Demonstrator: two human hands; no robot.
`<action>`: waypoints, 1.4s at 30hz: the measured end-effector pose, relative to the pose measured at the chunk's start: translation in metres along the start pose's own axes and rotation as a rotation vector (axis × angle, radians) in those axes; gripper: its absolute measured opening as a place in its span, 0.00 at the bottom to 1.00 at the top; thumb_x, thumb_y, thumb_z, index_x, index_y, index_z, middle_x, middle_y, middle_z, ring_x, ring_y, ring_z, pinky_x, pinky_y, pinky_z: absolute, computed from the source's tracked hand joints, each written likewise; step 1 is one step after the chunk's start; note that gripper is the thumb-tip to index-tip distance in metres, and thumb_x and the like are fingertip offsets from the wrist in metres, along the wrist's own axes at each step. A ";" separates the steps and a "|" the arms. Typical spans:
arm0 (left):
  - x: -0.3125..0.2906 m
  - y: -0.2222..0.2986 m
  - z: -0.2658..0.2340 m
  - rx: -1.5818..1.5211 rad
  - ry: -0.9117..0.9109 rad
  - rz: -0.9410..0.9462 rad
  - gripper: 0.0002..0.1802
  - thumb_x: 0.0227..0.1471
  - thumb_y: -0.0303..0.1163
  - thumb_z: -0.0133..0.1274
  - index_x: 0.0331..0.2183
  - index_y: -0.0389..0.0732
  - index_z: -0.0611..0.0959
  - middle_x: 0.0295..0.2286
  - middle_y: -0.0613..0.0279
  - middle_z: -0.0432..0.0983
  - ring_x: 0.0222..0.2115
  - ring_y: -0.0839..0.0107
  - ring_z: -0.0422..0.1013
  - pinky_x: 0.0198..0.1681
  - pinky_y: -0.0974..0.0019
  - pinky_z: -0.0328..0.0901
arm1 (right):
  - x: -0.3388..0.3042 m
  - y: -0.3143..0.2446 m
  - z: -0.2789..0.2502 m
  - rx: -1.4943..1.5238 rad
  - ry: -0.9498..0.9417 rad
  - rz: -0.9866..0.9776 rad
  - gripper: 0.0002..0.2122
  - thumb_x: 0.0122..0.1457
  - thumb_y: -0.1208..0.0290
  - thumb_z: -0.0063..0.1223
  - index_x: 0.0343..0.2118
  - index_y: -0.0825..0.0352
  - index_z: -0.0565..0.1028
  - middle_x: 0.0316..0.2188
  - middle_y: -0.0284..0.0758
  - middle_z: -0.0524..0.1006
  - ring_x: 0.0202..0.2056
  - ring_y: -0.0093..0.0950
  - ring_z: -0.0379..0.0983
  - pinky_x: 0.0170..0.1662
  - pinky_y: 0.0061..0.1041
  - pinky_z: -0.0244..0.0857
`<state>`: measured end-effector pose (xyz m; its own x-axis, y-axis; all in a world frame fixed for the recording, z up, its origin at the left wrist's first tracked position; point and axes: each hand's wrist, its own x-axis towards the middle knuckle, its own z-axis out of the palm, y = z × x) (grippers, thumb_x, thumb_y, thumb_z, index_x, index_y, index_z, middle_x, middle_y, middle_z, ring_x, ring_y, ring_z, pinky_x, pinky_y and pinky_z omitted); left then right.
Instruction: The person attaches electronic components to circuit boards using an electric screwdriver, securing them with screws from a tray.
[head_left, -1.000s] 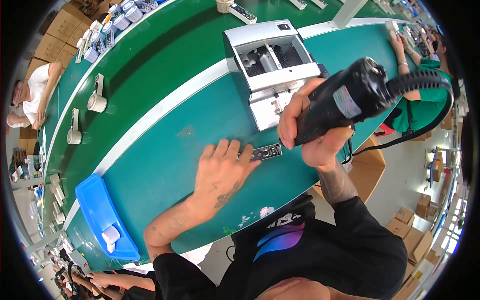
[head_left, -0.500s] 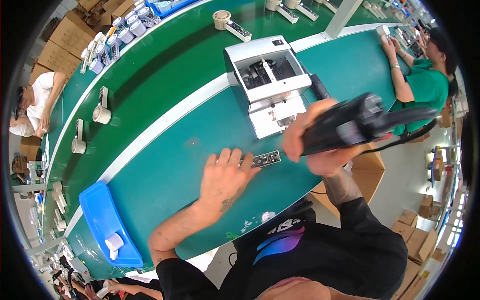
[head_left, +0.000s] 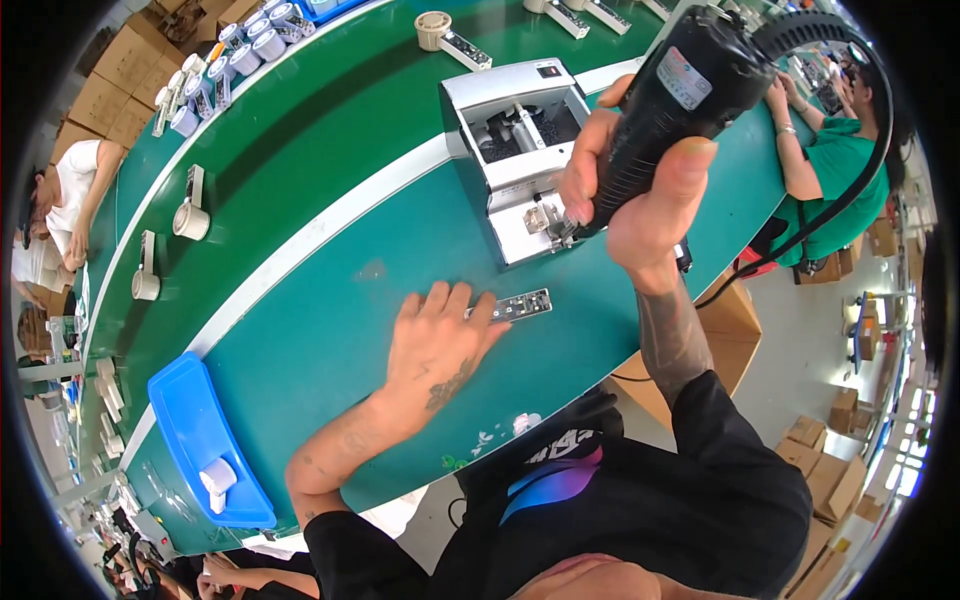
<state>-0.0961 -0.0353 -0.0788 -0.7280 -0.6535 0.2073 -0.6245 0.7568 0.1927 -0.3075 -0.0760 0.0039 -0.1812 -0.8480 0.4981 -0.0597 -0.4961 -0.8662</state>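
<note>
With fingers [head_left: 457, 300] of the left hand [head_left: 428, 345] bent and close together, pinning the left end of a narrow board [head_left: 526, 303] to the green desk [head_left: 290, 390], clamping it between forefinger and thumb. Lying flat before the body, near the front of a silver machine [head_left: 525, 172], with its long axis running left to right at a slight slant, its free end pointing right and a little away. Showing small pale parts on a dark upper face, too fine to make out as writing. Gripping a black driver [head_left: 660, 120] in the right hand [head_left: 645, 225], with fingers wrapped round the barrel and thumb laid along the near side. Raised above the desk and tilted, cabled end up and to the right, working end down and to the left, toward the machine's front; impossible to tell whether touching it. Trailing a thick black cable [head_left: 812, 33] on the right. Bearing a pale label [head_left: 683, 78] on the barrel, with print too small to read. On the chest of the black shirt [head_left: 650, 490], white lettering [head_left: 568, 447] broken by folds, above a pink and blue swoosh [head_left: 552, 488]. To the left, well apart from both hands, a blue tray [head_left: 188, 410] with a white part [head_left: 217, 476] in it.
</note>
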 end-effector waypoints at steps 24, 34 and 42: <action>0.004 -0.001 -0.004 -0.035 -0.028 -0.012 0.16 0.50 0.44 0.61 0.38 0.45 0.83 0.27 0.65 0.67 0.32 0.68 0.67 0.32 0.64 0.60 | -0.055 0.007 -0.010 0.396 -0.073 0.240 0.45 0.49 0.20 0.33 0.51 0.63 0.57 0.16 0.32 0.64 0.12 0.23 0.61 0.16 0.24 0.58; 0.006 -0.004 0.000 -0.017 -0.007 -0.010 0.15 0.49 0.45 0.60 0.32 0.45 0.81 0.26 0.66 0.67 0.32 0.69 0.66 0.31 0.64 0.61 | -0.065 0.013 -0.010 0.445 -0.045 0.196 0.44 0.48 0.20 0.36 0.50 0.62 0.57 0.18 0.33 0.65 0.12 0.24 0.61 0.16 0.25 0.59; 0.007 -0.006 -0.001 -0.054 -0.044 -0.019 0.15 0.49 0.45 0.60 0.32 0.43 0.80 0.27 0.65 0.67 0.33 0.69 0.66 0.31 0.63 0.61 | -0.065 0.010 -0.014 0.518 -0.042 0.103 0.43 0.49 0.21 0.36 0.50 0.62 0.58 0.18 0.34 0.66 0.13 0.24 0.62 0.16 0.23 0.60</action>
<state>-0.0971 -0.0443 -0.0778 -0.7284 -0.6661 0.1605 -0.6233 0.7415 0.2484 -0.3097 -0.0235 -0.0377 -0.1201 -0.8986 0.4220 0.4515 -0.4280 -0.7829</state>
